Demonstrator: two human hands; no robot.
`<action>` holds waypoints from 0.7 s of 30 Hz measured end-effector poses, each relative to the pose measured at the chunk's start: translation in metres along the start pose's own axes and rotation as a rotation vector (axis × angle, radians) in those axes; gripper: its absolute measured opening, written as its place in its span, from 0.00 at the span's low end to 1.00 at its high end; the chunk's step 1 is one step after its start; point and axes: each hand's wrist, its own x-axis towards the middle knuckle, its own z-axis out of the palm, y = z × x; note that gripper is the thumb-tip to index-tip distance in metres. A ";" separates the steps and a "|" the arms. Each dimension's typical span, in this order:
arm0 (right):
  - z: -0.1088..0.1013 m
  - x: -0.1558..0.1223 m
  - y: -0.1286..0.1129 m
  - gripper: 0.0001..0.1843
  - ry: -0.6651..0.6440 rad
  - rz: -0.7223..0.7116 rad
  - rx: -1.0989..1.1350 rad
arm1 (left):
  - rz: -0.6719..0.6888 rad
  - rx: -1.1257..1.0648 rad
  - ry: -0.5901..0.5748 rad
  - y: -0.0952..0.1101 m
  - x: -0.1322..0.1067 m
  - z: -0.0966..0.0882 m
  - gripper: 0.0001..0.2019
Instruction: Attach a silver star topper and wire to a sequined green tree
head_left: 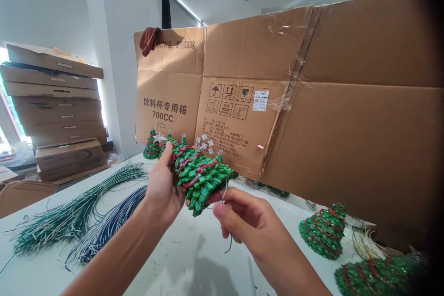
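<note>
Two hands meet on one small green glitter tree [199, 173], held in the air above the white table [187, 259] and tipped so its top points up and to the left. The left hand [163, 189] wraps the tree's upper half from the left, fingers closed round it. The right hand [249, 222] pinches a thin wire [225, 192] between thumb and forefinger right at the tree's base. On the table to the left lie a bundle of green wires [76, 210] and, just beside it, a bundle of blue wires [111, 226]. Two finished trees [324, 231] sit at the right. A tall cardboard wall [347, 125] stands behind, with another little tree [151, 145] at its foot and a reddish cloth [149, 39] hung over its top corner. Flat boxes [58, 111] are stacked far left.
</note>
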 end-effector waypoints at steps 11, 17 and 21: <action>-0.026 -0.005 0.000 0.25 0.064 -0.035 -0.055 | 0.058 -0.061 0.008 0.004 -0.002 0.000 0.22; -0.051 -0.024 0.008 0.27 -0.063 0.106 -0.550 | 0.121 -0.022 -0.025 0.002 -0.001 -0.001 0.21; -0.064 -0.022 0.015 0.29 0.182 0.084 -0.530 | 0.251 0.147 -0.123 -0.007 -0.002 -0.002 0.17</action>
